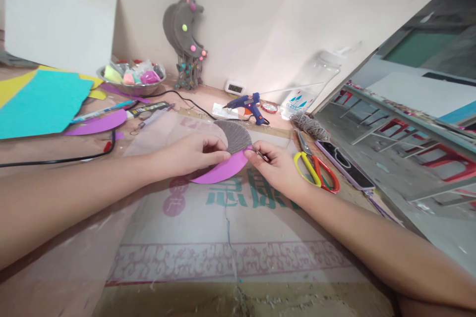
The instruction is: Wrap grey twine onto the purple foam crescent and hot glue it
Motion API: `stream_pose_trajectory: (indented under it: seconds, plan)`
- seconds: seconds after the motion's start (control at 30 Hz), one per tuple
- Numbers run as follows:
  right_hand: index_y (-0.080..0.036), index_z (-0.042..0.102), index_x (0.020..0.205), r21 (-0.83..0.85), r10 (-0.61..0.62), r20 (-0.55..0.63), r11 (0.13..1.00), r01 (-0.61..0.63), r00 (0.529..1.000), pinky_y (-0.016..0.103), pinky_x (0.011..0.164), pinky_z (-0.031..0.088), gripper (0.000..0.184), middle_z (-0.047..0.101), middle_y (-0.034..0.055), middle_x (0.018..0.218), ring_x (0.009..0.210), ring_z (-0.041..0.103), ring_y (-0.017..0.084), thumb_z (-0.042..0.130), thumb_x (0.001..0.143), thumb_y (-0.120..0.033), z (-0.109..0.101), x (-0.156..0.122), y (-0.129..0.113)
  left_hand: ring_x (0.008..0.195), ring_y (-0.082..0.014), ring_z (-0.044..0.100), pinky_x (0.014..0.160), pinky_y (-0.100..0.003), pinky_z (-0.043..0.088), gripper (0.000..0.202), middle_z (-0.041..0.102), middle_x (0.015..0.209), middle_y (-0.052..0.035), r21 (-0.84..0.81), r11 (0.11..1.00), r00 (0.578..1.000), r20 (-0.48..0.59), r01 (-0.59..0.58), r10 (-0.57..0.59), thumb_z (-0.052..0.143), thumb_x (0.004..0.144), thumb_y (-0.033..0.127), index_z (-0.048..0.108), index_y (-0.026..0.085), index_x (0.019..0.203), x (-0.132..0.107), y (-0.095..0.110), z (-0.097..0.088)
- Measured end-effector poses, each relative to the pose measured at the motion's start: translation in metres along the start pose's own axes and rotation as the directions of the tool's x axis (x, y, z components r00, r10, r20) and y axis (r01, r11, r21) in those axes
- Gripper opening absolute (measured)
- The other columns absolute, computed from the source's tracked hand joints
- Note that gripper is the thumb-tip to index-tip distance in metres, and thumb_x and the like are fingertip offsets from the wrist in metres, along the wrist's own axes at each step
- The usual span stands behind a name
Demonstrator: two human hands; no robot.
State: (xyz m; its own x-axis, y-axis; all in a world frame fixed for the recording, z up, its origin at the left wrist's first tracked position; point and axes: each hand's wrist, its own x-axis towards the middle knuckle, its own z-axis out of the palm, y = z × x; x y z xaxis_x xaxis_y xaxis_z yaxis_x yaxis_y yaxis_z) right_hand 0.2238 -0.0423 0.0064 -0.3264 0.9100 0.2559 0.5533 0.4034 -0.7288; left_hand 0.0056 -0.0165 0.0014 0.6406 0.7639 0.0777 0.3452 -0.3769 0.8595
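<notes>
My left hand (193,154) lies closed, fingers pressed on a purple crescent-shaped foam piece (223,170) and on the grey ridged cardboard crescent (234,135) that overlaps it. My right hand (277,166) pinches the right tip of the purple piece where it meets the grey one, with a thin dark object I cannot make out between its fingers. Both pieces lie flat on a printed plastic sack sheet (230,223) spread over the table.
Yellow-and-red scissors (316,171) and a phone (344,164) lie right of my right hand. A blue glue gun (248,105), a twine ball (309,125), a bowl of coloured bits (134,78), teal and yellow foam sheets (40,101) and a black cable (74,158) surround the sheet.
</notes>
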Motion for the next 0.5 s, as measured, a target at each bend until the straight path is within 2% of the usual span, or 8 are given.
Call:
stream_pose_trajectory:
  seconds: [0.17, 0.4, 0.5]
  plan:
    - [-0.018, 0.049, 0.066, -0.002, -0.016, 0.014, 1.0, 0.016, 1.0, 0.023, 0.048, 0.026, 0.032, 0.034, -0.005, 0.057, 0.052, 0.029, 0.008, 0.053, 0.085, -0.044, 0.0, 0.0, -0.001, 0.057, -0.007, 0.041, 0.05, -0.019, 0.033, 0.023, 0.046, 0.068, 0.0032, 0.013, 0.999, 0.998, -0.027, -0.053, 0.053, 0.053, 0.082, 0.034, 0.051, 0.016, 0.069, 0.001, 0.001, 0.001]
    - [-0.019, 0.043, 0.063, 0.012, -0.006, 0.004, 1.0, 0.006, 1.0, 0.023, 0.05, 0.026, 0.035, 0.03, -0.0052, 0.059, 0.054, 0.029, 0.008, 0.05, 0.087, -0.044, 0.0, 0.002, 0.002, 0.051, -0.0067, 0.04, 0.046, -0.019, 0.03, 0.02, 0.045, 0.061, 0.0043, -0.068, 0.997, 0.999, -0.011, 0.046, -0.047, 0.048, 0.084, 0.027, 0.049, 0.016, 0.066, -0.002, 0.013, 0.0]
    - [-0.019, 0.045, 0.065, 0.016, 0.022, 0.023, 1.0, -0.023, 0.999, 0.023, 0.051, 0.028, 0.036, 0.031, -0.0048, 0.06, 0.055, 0.031, 0.009, 0.05, 0.086, -0.047, 0.0, 0.004, 0.006, 0.052, -0.007, 0.042, 0.047, -0.019, 0.032, 0.021, 0.048, 0.062, 0.0037, -0.098, 0.994, 0.999, 0.004, 0.05, -0.05, 0.048, 0.084, 0.029, 0.05, 0.016, 0.067, -0.002, 0.014, 0.0]
